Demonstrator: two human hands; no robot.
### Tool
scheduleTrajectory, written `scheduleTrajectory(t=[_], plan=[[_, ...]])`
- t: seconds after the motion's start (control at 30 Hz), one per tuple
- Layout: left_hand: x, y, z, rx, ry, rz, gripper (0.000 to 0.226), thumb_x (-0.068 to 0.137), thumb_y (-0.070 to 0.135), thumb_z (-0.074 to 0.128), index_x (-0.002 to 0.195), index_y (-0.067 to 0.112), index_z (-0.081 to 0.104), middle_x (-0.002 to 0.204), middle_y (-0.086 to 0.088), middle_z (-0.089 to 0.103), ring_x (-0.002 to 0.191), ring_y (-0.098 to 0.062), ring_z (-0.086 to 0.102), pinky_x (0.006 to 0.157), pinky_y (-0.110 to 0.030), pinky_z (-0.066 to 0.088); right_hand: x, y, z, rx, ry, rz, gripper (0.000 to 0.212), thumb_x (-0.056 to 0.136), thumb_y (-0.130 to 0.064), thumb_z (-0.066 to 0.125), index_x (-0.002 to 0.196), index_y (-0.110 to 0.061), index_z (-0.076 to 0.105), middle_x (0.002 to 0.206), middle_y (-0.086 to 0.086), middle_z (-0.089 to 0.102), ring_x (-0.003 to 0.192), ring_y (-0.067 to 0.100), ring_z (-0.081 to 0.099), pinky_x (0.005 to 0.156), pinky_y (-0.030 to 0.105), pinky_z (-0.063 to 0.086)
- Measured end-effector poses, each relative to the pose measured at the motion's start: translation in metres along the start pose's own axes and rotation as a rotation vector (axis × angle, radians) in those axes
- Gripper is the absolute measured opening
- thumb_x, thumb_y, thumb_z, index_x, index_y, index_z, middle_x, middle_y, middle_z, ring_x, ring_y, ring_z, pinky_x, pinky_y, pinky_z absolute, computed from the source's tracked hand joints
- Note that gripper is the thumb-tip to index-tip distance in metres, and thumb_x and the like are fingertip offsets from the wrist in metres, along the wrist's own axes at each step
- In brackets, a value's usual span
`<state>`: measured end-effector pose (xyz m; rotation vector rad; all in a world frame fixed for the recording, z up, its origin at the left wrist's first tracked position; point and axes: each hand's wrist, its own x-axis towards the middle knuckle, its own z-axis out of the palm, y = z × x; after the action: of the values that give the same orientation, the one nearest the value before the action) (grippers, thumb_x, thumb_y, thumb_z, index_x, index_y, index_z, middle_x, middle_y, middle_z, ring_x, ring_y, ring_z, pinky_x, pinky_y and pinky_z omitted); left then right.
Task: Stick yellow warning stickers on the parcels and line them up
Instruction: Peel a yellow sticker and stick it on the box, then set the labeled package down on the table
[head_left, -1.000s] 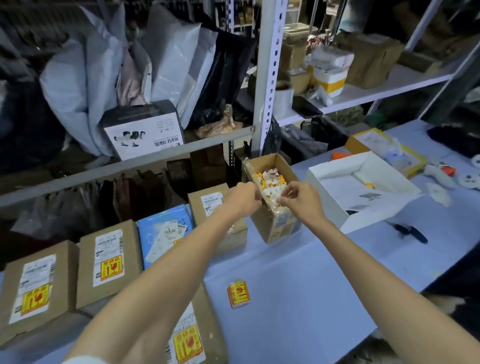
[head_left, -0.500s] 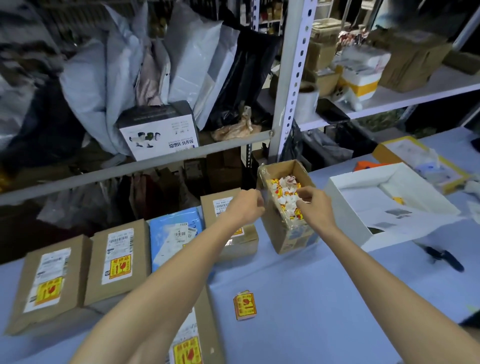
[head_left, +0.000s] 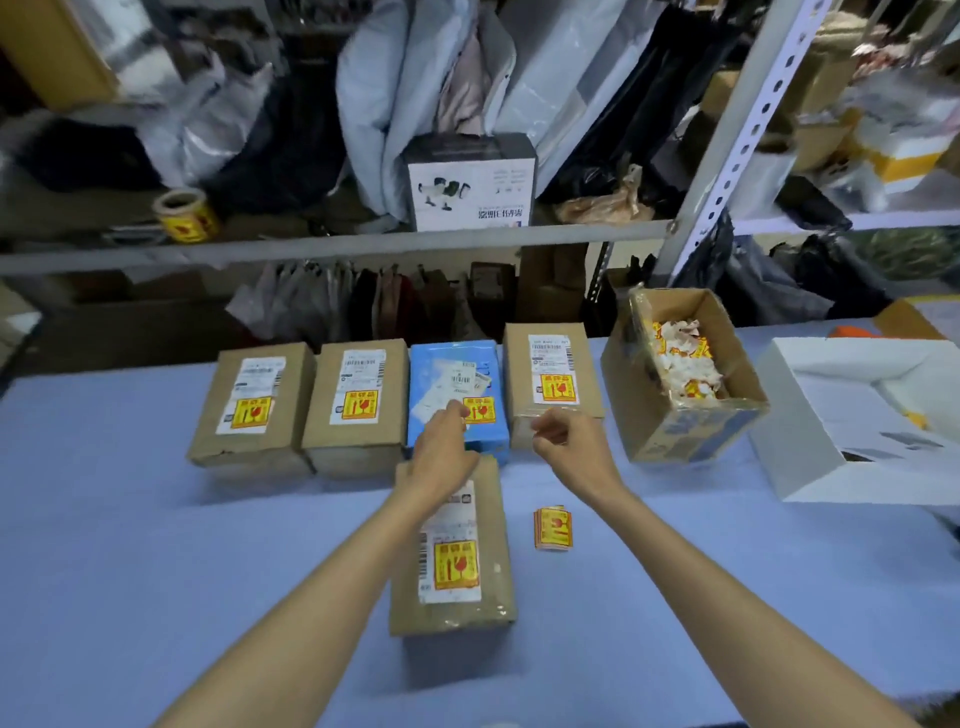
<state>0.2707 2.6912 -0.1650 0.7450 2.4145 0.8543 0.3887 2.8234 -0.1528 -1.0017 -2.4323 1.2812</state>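
Note:
Several parcels stand in a row at the back of the blue table (head_left: 156, 545): two brown ones (head_left: 249, 405) (head_left: 358, 405), a blue one (head_left: 457, 384) and another brown one (head_left: 553, 379), each bearing a yellow warning sticker. A fifth brown parcel (head_left: 457, 566) with a sticker lies nearer to me. My left hand (head_left: 441, 457) hovers over its far end, fingers loosely curled and holding nothing. My right hand (head_left: 571, 441) hangs in front of the right brown parcel, fingers curled and empty. A small stack of yellow stickers (head_left: 553, 527) lies on the table.
An open cardboard box (head_left: 670, 436) with crumpled sticker backings stands right of the row. A white open box (head_left: 831, 447) sits further right. A roll of yellow stickers (head_left: 184, 215) rests on the shelf (head_left: 332, 244) behind, among bags and a boxed product (head_left: 470, 182).
Both hands have drawn back from the scrap box toward me and to the left. My view has shifted left, so the whole parcel row shows.

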Motion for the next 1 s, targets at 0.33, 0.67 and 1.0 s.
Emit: scheduleTrajectory(t=[0.33, 0.67, 1.0], plan=[[-0.078, -0.081, 0.01, -0.172, 0.084, -0.226, 0.077, 0.076, 0.024, 0.076, 0.139, 0.021, 0.033, 0.134, -0.001, 0.053, 0.12, -0.024, 0.053, 0.096, -0.037, 0.043, -0.06, 0.016, 0.08, -0.013, -0.151, 0.077, 0.047, 0.082, -0.02, 0.067, 0.124, -0.01, 0.05, 0.117, 0.001, 0.059, 0.105, 0.017, 0.057, 0.086, 0.035, 0.05], [-0.101, -0.091, 0.019, -0.494, 0.004, -0.332, 0.085, 0.077, 0.026, 0.078, 0.146, 0.023, 0.027, 0.13, 0.003, 0.058, 0.111, -0.017, 0.06, 0.09, -0.029, 0.048, -0.082, 0.03, 0.081, 0.186, -0.256, 0.099, 0.069, 0.08, -0.027, 0.076, 0.137, -0.032, 0.038, 0.12, -0.013, 0.055, 0.103, 0.011, 0.059, 0.085, 0.03, 0.052], [-0.109, -0.085, 0.024, -0.532, 0.1, -0.365, 0.058, 0.076, 0.013, 0.078, 0.128, 0.013, 0.05, 0.121, -0.006, 0.065, 0.101, -0.019, 0.062, 0.083, -0.029, 0.049, -0.091, 0.035, 0.086, 0.238, -0.332, 0.068, 0.076, 0.082, -0.025, 0.074, 0.141, -0.033, 0.026, 0.115, -0.015, 0.055, 0.101, 0.011, 0.06, 0.09, 0.035, 0.053]])
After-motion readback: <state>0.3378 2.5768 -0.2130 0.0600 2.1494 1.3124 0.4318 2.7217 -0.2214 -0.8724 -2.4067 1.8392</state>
